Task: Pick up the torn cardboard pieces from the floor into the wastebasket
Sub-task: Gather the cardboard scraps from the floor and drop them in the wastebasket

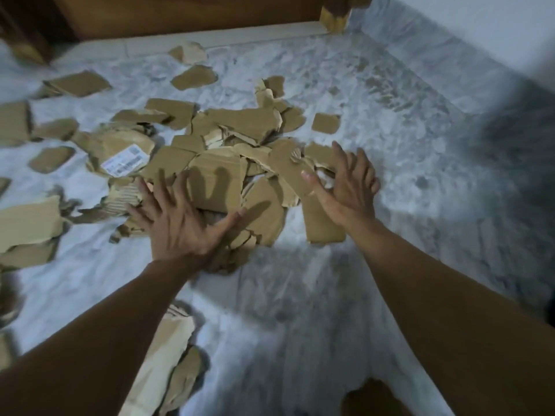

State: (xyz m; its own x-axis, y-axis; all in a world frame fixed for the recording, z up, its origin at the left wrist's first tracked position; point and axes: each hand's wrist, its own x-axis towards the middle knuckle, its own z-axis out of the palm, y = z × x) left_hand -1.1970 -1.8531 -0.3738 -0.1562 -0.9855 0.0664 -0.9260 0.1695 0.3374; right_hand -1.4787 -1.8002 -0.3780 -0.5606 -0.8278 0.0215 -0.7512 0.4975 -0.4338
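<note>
A heap of torn brown cardboard pieces (228,151) lies on the marbled floor ahead of me. One piece carries a white printed label (126,160). My left hand (180,223) hovers flat over the near left side of the heap, fingers spread, holding nothing. My right hand (348,181) is at the heap's right edge, fingers apart and pointing away from me, above a long cardboard strip (321,217). Whether either hand touches the cardboard I cannot tell. No wastebasket is in view.
Loose cardboard scraps (78,84) are scattered to the far left and back. A large torn piece (168,355) lies under my left forearm. Wooden furniture (186,13) with a leg (333,19) stands at the back. A blurred dark shape (510,139) fills the right side.
</note>
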